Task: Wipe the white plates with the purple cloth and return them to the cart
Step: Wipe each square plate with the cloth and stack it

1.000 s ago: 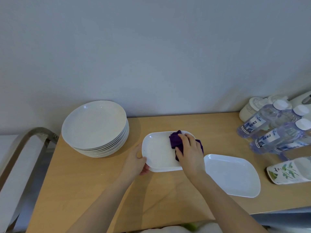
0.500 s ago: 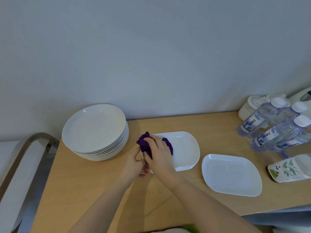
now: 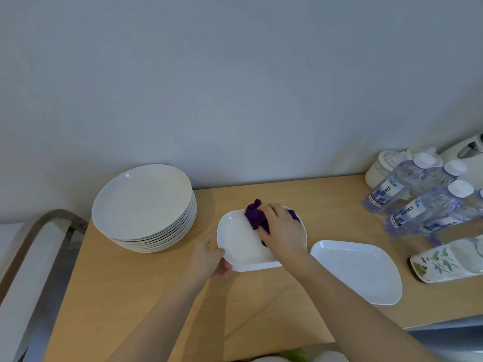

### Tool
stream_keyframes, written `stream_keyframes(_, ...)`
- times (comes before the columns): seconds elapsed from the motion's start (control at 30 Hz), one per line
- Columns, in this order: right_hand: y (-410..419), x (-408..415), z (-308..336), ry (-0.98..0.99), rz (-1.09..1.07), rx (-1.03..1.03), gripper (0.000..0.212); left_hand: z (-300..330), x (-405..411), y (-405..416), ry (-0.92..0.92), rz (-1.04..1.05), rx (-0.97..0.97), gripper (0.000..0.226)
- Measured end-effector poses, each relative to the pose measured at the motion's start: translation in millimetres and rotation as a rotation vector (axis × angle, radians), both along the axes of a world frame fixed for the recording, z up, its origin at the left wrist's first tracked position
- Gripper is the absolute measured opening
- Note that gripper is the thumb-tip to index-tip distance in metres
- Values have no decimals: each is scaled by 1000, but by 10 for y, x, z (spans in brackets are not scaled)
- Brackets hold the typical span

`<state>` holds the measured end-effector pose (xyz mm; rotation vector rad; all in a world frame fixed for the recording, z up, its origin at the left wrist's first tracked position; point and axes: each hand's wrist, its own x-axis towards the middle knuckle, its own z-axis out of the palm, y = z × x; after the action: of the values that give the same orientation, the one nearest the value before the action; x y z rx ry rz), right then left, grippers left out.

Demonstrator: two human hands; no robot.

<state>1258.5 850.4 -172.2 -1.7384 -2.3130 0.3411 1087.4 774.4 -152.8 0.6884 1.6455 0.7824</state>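
My right hand [image 3: 281, 229] is on top of the crumpled purple cloth [image 3: 255, 215], fingers curled over it & pressing it down onto the white rounded-rectangular plate [image 3: 241, 242], at the plate's far-right part. My left hand [image 3: 209, 253] grips that plate's near-left rim, thumb on top of the edge, fingers tucked under it. Plate sits roughly mid-way along the light wooden cart top [image 3: 136, 296]. Just right of it, apart w/ a narrow gap, lies a second white rounded-rectangular plate [image 3: 358, 270], flat on the wood. To the left, near the wall, a stack of round white shallow plates [image 3: 142, 202]. Far right: clear plastic water bottles w/ white caps & blue labels [image 3: 418, 202] lying tilted, a white lidded jar [image 3: 381, 165] behind them, & a white container w/ green leaf print [image 3: 444, 262] on its side at the edge. Grey metal cart handle [image 3: 49, 220] curves at the left end.
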Motion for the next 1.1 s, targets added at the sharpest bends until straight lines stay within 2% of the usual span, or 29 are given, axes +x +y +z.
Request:
stream_keyframes(0.1, -73, 157, -35, 35, -114, -16, 40, -4, -6, 10, 8, 8, 2, 62)
stream_keyframes(0.23, -172, 148, -77, 131, -155, -35, 40, -19, 22, 16, 21, 31, 14, 61)
stream_keyframes(0.4, -169, 90, -94, 220, -223, -88, 45, -108, 86, -2, 317, 76, 129, 41)
stream_keyframes(0.57, -181, 69, -89, 214, -229, -92, 45, -167, 38, 116, 400, 95, 67, 17)
stream_keyframes(0.8, -270, -20, -71, 160, -188, -78, 45, -186, 3, 238, 366, 23, -16, 6)
stream_keyframes(0.97, -296, -63, -69, 157, -177, -94, 45, -144, -68, 254, 317, 23, -34, 25)
stream_keyframes(1.1, -285, -49, -63, 228, -181, -99, 43, -116, -61, 258, 294, 45, -32, 21)
